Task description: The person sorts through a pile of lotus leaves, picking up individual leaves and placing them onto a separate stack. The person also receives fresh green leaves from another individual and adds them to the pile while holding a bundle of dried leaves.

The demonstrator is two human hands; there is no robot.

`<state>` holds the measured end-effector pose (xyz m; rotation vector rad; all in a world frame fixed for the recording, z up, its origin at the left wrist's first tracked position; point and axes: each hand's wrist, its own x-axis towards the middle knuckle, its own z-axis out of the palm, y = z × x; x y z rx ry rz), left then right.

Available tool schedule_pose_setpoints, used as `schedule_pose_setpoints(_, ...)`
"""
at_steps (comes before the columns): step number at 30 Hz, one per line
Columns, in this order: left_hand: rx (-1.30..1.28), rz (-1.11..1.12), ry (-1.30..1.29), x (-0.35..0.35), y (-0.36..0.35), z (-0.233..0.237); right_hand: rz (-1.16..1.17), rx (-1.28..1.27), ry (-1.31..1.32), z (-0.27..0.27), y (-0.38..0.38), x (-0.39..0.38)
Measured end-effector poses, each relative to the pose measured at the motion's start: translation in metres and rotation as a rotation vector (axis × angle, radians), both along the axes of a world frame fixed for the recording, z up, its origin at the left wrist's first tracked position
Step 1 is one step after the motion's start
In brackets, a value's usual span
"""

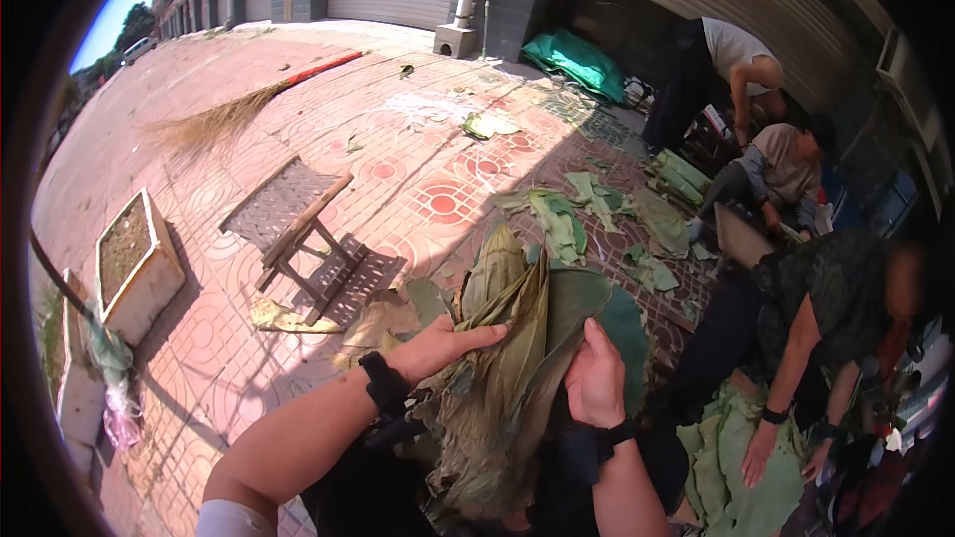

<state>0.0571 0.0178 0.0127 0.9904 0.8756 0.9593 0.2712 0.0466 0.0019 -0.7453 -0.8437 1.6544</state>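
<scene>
Both of my hands hold a thick bundle of large green leaves (512, 338) upright in front of me. My left hand (438, 346) lies flat against the bundle's left side, fingers stretched over the leaves. My right hand (595, 378) grips the bundle's right edge with the fingers curled around it. Black bands sit on both wrists. The lower part of the bundle looks dry and frayed and hides what is beneath it.
A small wooden stool (303, 239) lies tipped on the red paved ground. A planter box (139, 264) stands at left and a broom (249, 104) lies beyond. Loose leaves (562, 219) are scattered ahead. A person (816, 338) at right handles more leaves; two others (766, 109) work farther back.
</scene>
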Motion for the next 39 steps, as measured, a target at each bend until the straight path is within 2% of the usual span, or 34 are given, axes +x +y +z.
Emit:
schedule_pose_setpoints(6,0.079,0.024,0.077,0.010,-0.001,-0.001,0.032,0.015,0.096,0.006,-0.016,-0.006)
schedule_pose_setpoints(10,0.042,0.076,0.106,0.009,0.004,-0.018,-0.043,0.024,0.054,0.007,-0.025,-0.005)
schedule_pose_setpoints(14,-0.017,0.136,0.152,0.001,0.006,-0.019,-0.078,0.025,0.165,0.027,-0.033,0.043)
schedule_pose_setpoints(18,0.019,0.214,0.110,-0.017,0.008,-0.022,-0.293,0.128,0.246,0.045,-0.059,0.136)
schedule_pose_setpoints(20,-0.028,0.307,0.072,-0.019,0.001,-0.007,-0.388,0.193,0.220,0.039,-0.082,0.205)
schedule_pose_setpoints(24,-0.095,0.408,0.062,-0.023,-0.005,0.006,-0.482,0.293,0.226,0.033,-0.160,0.335)
schedule_pose_setpoints(27,-0.104,0.442,0.114,-0.027,-0.003,0.004,-1.291,0.063,0.122,0.095,-0.186,0.310)
schedule_pose_setpoints(29,-0.078,0.460,0.135,-0.030,-0.001,0.000,-1.241,0.158,-0.015,0.083,-0.217,0.348)
schedule_pose_setpoints(31,-0.076,0.452,0.083,-0.020,-0.001,0.000,-1.419,0.122,0.087,0.080,-0.239,0.380)
schedule_pose_setpoints(33,-0.094,0.449,0.174,-0.025,0.006,-0.013,-1.392,0.190,0.058,0.073,-0.256,0.402)
schedule_pose_setpoints(35,-0.065,0.411,0.150,-0.040,0.017,-0.040,-1.327,0.270,0.058,0.057,-0.266,0.427)
schedule_pose_setpoints(37,-0.047,0.423,0.138,-0.036,0.022,-0.044,-1.263,0.329,0.053,0.042,-0.275,0.447)
schedule_pose_setpoints(39,-0.055,0.452,0.095,-0.026,0.018,-0.035,-1.328,0.316,0.071,0.031,-0.272,0.459)
